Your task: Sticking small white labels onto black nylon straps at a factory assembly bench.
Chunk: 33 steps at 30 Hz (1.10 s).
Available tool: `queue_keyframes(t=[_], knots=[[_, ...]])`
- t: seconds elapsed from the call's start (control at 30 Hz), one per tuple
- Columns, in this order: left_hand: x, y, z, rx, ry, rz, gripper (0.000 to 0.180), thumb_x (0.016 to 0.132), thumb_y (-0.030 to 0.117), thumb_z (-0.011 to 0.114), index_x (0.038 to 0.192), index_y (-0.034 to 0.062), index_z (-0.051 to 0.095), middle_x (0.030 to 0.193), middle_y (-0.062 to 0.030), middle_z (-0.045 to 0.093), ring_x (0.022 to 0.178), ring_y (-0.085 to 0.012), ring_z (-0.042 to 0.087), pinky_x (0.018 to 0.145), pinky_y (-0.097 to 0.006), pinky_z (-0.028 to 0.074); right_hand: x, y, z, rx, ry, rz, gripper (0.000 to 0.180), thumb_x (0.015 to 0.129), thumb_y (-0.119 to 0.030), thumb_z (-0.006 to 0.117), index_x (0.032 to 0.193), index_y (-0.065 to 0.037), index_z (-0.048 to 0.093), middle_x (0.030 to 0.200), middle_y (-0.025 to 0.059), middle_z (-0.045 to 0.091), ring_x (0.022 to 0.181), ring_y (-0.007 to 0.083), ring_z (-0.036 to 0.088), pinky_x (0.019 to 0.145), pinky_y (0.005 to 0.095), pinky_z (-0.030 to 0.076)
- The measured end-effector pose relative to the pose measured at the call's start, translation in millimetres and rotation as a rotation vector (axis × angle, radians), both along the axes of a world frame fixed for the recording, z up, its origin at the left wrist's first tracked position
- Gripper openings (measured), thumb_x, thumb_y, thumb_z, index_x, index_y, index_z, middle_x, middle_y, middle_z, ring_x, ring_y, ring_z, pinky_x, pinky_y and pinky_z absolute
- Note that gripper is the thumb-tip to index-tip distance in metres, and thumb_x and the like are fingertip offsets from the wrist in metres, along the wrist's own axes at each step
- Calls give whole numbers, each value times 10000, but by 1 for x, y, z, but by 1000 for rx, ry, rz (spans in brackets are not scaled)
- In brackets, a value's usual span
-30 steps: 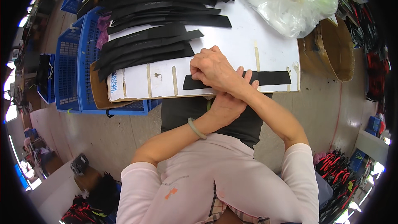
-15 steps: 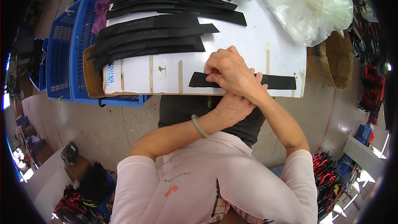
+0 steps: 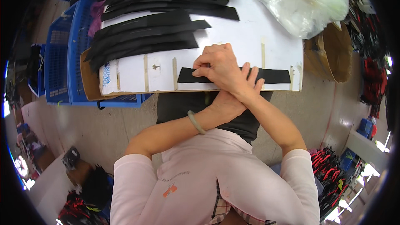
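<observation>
A long black strip [image 3: 273,76] lies along the near edge of a white board [image 3: 158,73]. My forearms are crossed over it. My right hand [image 3: 218,64] reaches to the left and pinches the strip near its left end. My left hand [image 3: 249,84] lies under the right wrist with its fingers flat on the middle of the strip. A pale green bangle [image 3: 196,121] is on my left wrist. Piles of similar black strips [image 3: 146,37] cover the far left part of the board.
A bulging clear plastic bag [image 3: 304,4] sits at the board's far right. Blue plastic crates [image 3: 62,58] stand to the left and an open cardboard box [image 3: 333,54] to the right. Red and black items [image 3: 329,171] lie on the floor at lower right.
My hands stay crossed on the black strip; the right hand's fingers have shifted slightly on it. The view has moved a little.
</observation>
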State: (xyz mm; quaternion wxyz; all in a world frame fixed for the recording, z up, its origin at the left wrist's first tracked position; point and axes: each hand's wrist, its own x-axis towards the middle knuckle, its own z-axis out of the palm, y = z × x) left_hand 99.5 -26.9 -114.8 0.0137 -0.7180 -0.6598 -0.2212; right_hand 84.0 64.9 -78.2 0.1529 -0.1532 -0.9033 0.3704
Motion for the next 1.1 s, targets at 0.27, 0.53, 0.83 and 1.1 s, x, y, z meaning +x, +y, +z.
queue_keyframes(t=[0.27,0.53,0.83,1.1], knots=[[-2,3,8,67,113,19,461,911,186,487,1368,126,515,1446,-192,434,1347,-399,406,1091,-520,316,-2,0,-9,74,-23,-1,141,630,-238,795,648,-146,691,654,-3,595,761,190,595,813,355,383],[-4,0,12,51,118,65,456,890,185,524,1341,118,531,1419,-180,462,1302,-390,458,1069,-533,341,-4,5,0,-202,34,49,137,692,-176,765,782,-100,696,728,25,637,742,164,609,769,326,442],[-29,-8,69,83,-153,-180,300,775,133,601,1063,70,653,1028,-140,541,991,-297,544,822,-395,437,70,64,69,-825,317,-299,102,847,-77,677,884,17,665,837,58,655,752,125,592,712,260,471],[-228,-39,109,195,247,425,389,781,46,651,1158,139,670,1145,-131,620,1132,-331,560,1041,-518,353,54,83,79,-740,349,-358,94,854,-71,675,881,19,681,822,49,658,758,119,593,719,259,468]])
